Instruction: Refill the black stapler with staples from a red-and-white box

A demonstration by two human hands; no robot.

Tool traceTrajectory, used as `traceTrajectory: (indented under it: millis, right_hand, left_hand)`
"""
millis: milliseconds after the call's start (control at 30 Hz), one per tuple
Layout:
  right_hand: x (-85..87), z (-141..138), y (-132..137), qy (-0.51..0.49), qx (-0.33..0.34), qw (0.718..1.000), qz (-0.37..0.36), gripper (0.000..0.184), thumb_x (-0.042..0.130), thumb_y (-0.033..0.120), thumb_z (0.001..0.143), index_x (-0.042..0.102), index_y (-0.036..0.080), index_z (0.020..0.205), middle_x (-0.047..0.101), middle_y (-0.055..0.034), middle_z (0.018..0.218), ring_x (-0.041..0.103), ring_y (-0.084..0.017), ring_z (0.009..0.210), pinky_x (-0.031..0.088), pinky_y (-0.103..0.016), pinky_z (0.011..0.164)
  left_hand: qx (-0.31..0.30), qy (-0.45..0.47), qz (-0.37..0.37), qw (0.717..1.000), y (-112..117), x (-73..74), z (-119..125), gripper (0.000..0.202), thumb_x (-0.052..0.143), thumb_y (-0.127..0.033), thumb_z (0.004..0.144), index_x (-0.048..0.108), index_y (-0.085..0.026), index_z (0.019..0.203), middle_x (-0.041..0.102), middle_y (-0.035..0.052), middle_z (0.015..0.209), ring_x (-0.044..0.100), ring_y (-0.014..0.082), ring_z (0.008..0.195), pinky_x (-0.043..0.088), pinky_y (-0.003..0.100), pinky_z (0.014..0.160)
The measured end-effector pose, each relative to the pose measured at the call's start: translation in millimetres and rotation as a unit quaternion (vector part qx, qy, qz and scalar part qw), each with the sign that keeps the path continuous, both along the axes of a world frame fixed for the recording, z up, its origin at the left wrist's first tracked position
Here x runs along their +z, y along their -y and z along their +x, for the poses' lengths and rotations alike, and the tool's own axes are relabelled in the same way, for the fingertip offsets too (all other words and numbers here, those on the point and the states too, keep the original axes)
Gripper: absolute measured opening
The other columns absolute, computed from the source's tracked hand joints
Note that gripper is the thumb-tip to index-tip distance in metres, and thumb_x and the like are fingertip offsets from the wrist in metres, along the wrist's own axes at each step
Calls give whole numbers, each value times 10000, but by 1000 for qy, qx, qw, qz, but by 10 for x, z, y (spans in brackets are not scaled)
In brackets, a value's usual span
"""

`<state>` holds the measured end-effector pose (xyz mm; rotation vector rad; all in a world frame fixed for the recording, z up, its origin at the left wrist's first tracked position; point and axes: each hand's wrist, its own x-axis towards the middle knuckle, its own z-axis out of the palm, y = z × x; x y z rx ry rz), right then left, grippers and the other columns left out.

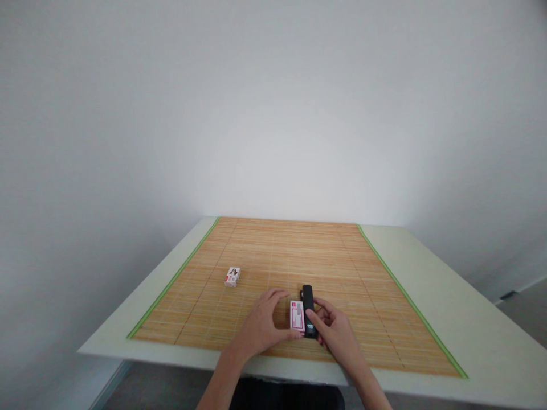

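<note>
A black stapler [308, 304] lies on the bamboo mat [299, 256] near the front edge, pointing away from me. My right hand [335, 333] is closed around its near end. Beside the stapler on its left lies a small pink and white box [297, 316]. My left hand [262, 324] rests on the mat with curved, parted fingers, its thumb and fingertips touching that box. A second small white and red box [232, 277] lies further left on the mat, apart from both hands.
The mat has green side borders and covers most of a pale table [448, 285]. The table stands against a plain white wall [273, 114]. A strip of floor shows at the far right [525, 307].
</note>
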<state>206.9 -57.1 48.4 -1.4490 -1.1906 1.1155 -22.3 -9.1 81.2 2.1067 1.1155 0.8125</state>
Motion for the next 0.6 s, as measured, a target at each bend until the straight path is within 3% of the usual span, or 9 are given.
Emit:
traceTrajectory:
  millis: [100,200,300,400,600]
  right_hand:
    - [26,-10,4,-9,-14,1000,9,623,625,646,860,619,185,1278,564,50,641,519,-110,405,378,-212,345]
    - [50,-22,5,-2,-19,1000,17,636,618,670,849,638,184,1258,563,44,623,511,-114,397,363,-213,338]
    - [75,-39,8,8,-23,1000,19,644,618,685,837,654,186,1243,577,34,627,494,-114,390,350,-220,335]
    - [123,-61,25,25,-33,999,31,635,608,692,837,693,177,1198,608,3,633,521,-138,436,376,-243,372]
    - [246,-109,88,60,-59,995,57,610,557,705,861,739,195,1143,684,-54,691,617,-209,588,458,-288,495]
  left_hand:
    - [137,19,28,990,-229,-19,-424,488,615,-555,910,621,-275,1310,610,81,1301,600,253,1123,469,422,1006]
    - [311,-8,21,950,-563,-42,-936,487,469,-565,965,664,-221,1250,684,91,1111,628,261,970,493,431,909]
    - [299,-22,-25,954,-834,-99,-1191,477,501,-535,939,690,-204,1226,735,76,1012,655,257,894,506,410,860]
    - [246,-14,-47,968,-943,-187,-1030,448,541,-509,918,734,-188,1163,766,78,975,684,250,857,517,373,812]
    - [149,13,-68,986,-801,-304,-140,445,526,-502,937,746,-200,1177,783,82,1041,716,241,900,524,341,805]
